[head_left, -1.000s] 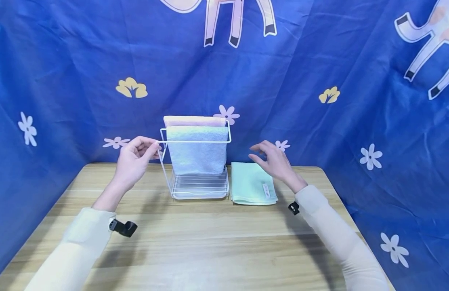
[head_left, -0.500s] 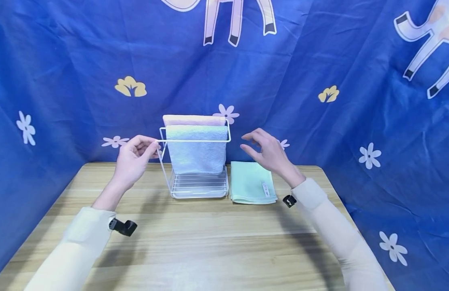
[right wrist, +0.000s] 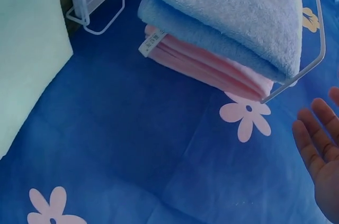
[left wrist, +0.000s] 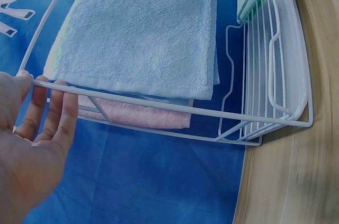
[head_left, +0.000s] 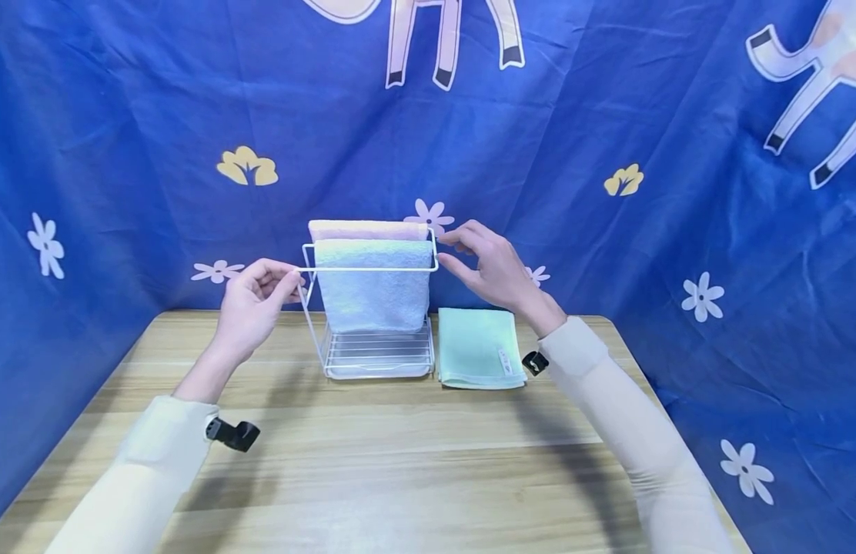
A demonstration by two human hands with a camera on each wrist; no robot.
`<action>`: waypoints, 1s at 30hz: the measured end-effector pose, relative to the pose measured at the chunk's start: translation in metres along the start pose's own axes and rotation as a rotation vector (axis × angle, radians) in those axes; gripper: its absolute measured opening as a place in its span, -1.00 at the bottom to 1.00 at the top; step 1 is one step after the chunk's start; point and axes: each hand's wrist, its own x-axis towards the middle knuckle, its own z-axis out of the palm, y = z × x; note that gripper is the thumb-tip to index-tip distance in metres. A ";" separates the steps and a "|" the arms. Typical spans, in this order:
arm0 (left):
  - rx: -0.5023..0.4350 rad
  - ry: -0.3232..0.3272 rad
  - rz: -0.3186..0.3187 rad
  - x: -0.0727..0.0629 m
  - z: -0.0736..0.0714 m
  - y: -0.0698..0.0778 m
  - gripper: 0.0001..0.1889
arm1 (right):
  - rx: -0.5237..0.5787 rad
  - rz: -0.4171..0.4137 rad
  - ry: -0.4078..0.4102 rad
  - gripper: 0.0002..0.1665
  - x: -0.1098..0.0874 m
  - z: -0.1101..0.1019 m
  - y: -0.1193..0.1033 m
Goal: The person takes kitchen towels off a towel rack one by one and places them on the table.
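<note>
Pinches the upper left front corner of the white wire rack (head_left: 379, 269) between thumb and fingers of the left hand (head_left: 251, 312). Holds the right hand (head_left: 493, 269) just beside the upper right end of the rack, with thumb and fingers parted and, in the right wrist view, apart from the wire. Draped over the top of the rack: a folded blue towel (head_left: 372, 288) in front, a folded pink towel (head_left: 369, 229) behind. Under the base wires: a white tray (left wrist: 294, 54). To the right, flat on the wooden table (head_left: 400, 477): a folded green cloth (head_left: 476, 350) with a white label (head_left: 506, 362). Beyond the table: a blue backdrop (head_left: 331, 115) printed with flowers.
</note>
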 end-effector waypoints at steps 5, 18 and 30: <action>0.001 0.004 -0.004 0.000 -0.001 -0.001 -0.90 | 0.006 -0.017 -0.019 -0.70 0.010 0.004 -0.005; -0.010 0.009 0.003 0.000 0.001 0.001 -0.89 | 0.019 -0.003 -0.075 -0.67 0.030 0.020 -0.010; 0.013 0.010 0.010 -0.001 0.001 0.002 -0.88 | -0.012 0.031 -0.165 -0.65 0.044 0.030 -0.014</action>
